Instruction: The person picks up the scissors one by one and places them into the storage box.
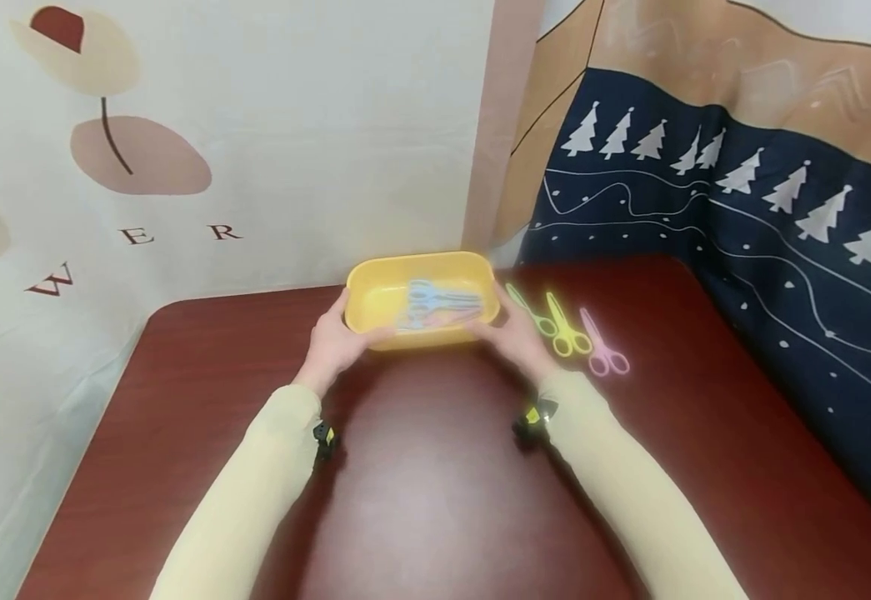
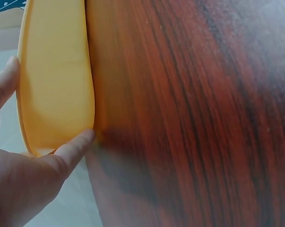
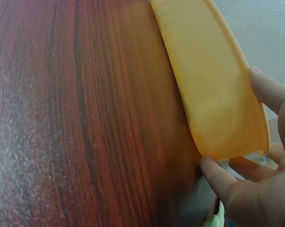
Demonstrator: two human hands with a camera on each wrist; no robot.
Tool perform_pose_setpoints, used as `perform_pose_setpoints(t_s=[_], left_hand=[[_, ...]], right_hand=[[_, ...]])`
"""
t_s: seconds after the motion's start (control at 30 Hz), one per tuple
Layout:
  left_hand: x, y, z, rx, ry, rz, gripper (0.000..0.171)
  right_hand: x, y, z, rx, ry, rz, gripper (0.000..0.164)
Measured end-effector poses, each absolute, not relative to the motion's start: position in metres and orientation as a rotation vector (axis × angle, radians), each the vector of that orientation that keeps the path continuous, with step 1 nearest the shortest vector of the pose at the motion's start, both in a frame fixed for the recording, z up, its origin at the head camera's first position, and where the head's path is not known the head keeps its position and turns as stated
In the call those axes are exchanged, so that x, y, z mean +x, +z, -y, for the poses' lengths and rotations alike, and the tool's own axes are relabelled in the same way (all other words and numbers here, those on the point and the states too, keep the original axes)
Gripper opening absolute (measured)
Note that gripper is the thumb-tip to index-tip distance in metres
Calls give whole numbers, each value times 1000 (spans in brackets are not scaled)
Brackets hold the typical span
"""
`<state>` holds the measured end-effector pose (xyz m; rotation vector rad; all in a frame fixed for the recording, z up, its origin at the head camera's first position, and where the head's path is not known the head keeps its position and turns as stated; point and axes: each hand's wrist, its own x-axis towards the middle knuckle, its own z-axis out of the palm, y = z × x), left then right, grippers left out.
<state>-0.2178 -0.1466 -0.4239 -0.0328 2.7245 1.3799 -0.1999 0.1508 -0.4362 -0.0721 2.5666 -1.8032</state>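
A yellow plastic basin [image 1: 375, 298] stands at the far edge of the table, held between both hands. My left hand [image 1: 333, 340] grips its left end, thumb at the rim and a finger at the lower corner in the left wrist view. At the opposite end my right hand [image 1: 519, 337] holds it the same way, fingers around the corner of the yellow wall [image 3: 213, 85]. Inside lie light blue scissors [image 1: 446, 298] and something pink [image 1: 452, 317], blurred and overlapping, so their number is unclear.
Right of the basin, green scissors [image 1: 543, 323], yellow scissors [image 1: 570, 337] and pink scissors [image 1: 608, 360] lie in a slanting row on the dark red wooden table [image 1: 420, 467]. A pale printed cloth [image 1: 330, 150] hangs behind; a navy tree-patterned cloth [image 1: 780, 275] borders the right side.
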Motion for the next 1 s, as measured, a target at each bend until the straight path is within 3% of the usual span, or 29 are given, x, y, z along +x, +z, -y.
perform_pose_setpoints(t_s=[0.73,1.0], left_hand=[[-213,-423,149,-112,1429,-2699,110],[-218,-421,146,-99,1413,-2681,110]], right_hand=[[-205,-440,-148,-120,-1757,-2598,93],[-202,-436,-167,-38,-1698,-2560,93]])
